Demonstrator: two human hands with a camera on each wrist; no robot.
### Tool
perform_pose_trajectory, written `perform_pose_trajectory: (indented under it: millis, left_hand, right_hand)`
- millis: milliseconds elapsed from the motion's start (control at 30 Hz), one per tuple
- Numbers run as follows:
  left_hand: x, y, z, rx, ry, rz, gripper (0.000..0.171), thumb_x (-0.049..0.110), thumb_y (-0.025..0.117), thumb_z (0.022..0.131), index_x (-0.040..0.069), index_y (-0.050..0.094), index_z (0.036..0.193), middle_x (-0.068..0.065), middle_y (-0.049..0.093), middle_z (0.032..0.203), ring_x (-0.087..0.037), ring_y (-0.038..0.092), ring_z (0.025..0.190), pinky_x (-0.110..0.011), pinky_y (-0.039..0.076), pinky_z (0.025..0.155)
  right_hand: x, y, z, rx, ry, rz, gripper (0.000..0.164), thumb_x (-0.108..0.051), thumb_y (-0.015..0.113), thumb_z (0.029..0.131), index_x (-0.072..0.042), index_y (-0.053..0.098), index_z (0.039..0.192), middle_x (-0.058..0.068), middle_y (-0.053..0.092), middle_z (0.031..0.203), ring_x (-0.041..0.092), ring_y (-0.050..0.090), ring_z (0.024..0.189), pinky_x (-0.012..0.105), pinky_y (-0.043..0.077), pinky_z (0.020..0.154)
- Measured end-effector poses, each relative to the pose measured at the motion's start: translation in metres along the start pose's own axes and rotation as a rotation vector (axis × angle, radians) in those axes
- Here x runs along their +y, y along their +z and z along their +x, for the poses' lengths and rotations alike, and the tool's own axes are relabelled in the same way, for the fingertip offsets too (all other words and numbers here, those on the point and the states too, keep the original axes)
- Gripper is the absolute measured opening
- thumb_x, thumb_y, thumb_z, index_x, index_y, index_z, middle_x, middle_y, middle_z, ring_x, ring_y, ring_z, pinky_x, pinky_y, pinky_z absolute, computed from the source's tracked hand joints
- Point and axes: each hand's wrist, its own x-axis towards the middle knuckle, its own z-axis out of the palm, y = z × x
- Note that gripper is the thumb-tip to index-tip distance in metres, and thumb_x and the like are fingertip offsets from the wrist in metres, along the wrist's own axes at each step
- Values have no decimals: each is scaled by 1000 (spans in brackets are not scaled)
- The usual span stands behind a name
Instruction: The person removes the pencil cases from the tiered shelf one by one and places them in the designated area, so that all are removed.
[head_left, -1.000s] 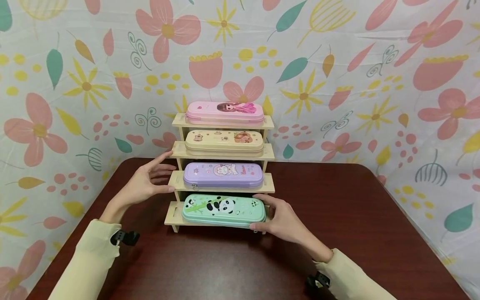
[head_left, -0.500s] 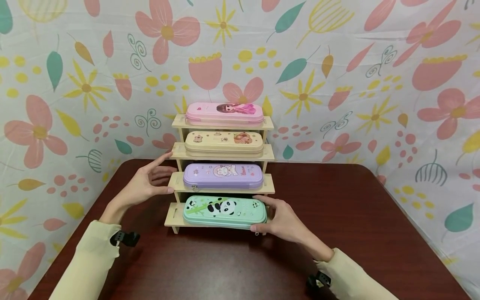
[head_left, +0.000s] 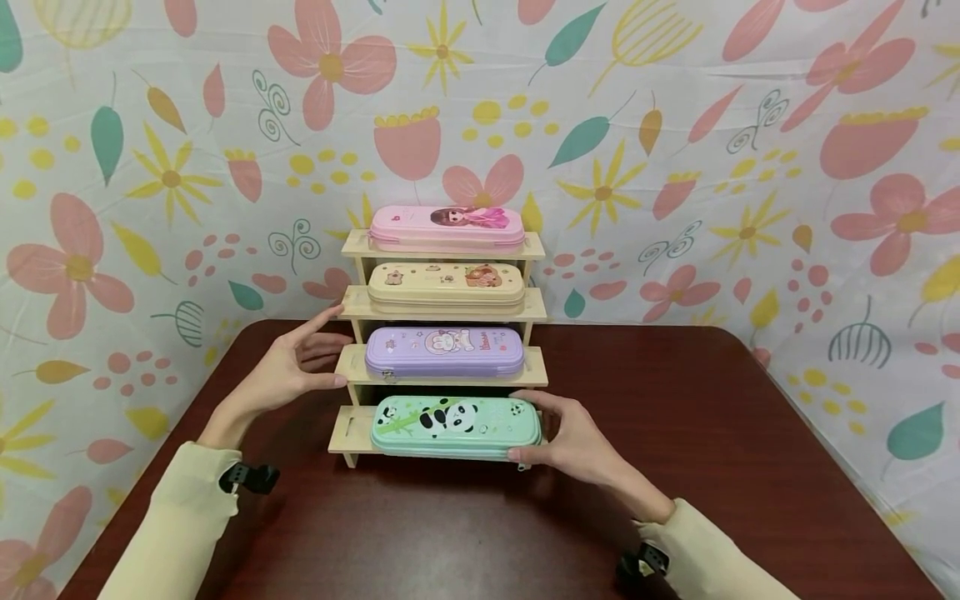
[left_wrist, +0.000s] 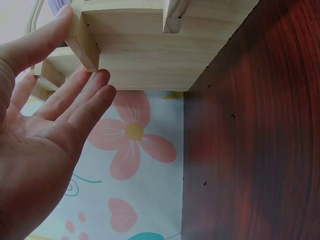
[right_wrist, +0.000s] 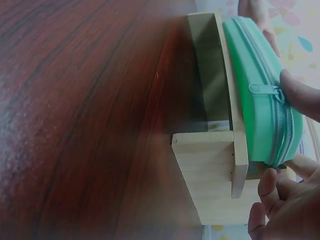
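A four-tier wooden stand (head_left: 350,431) bears one pencil case per tier. On the lowest tier is a mint-green pencil case (head_left: 457,429) with a panda design, shifted right and slightly over the front edge. My right hand (head_left: 573,439) grips its right end, thumb at the front and fingers at the back; its zipper pull (right_wrist: 265,89) shows in the right wrist view. My left hand (head_left: 287,364) touches the stand's left side with extended fingers. In the left wrist view, the thumb (left_wrist: 37,47) meets a shelf end and the fingertips lie against the wood.
Above the green case sit a purple pencil case (head_left: 444,352), a cream pencil case (head_left: 446,286) and, on top, a pink pencil case (head_left: 447,229). The stand rests on a dark red-brown table (head_left: 420,533). A flower-patterned cloth (head_left: 660,158) hangs close behind.
The green pencil case has slid a little to the right and toward me in my right hand's grip. My left hand stays at the stand's side.
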Motion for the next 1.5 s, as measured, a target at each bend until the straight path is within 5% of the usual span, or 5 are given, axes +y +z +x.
perform_pose_trajectory:
  millis: [200,433,700,967,1500]
  left_hand:
    - [1,0,1,0,1,-2,105,-2,86,87,24,27,170,-24,61,142,-38,58,132,-51,48,110]
    - [0,0,1,1,-10,4,105,0,86,87,25,27,170,-22,61,142,-37,59,132,-39,51,109]
    - [2,1,2,0,-6,-1,105,-2,86,87,24,27,170,-23,62,141,-38,59,131,-53,48,109]
    - [3,1,2,-3,-17,-5,105,0,86,87,24,27,170,-23,61,142,-38,58,133,-42,50,109]
    - [1,0,0,-2,-10,-9,104,0,86,87,22,27,170,-24,61,142,-38,59,132,-42,50,109]
  right_hand:
    - [0,-6,-5,9,-33,4,70,-10,96,77,-4,66,139,8,72,99,24,65,79,32,59,64]
    - [-1,-18,-14,-4,-21,41,70,-8,95,78,-8,65,141,13,70,108,32,66,86,36,63,64]
    - [-6,-39,-23,16,-42,-18,69,-11,95,78,-9,65,141,11,69,116,33,64,92,38,63,68]
    - [-13,-60,-35,64,-89,-101,68,-14,96,78,-13,67,139,4,72,111,26,63,95,30,56,80]
    - [-20,-128,-58,97,-132,-183,69,0,90,82,-13,63,145,8,69,125,22,61,97,26,52,81]
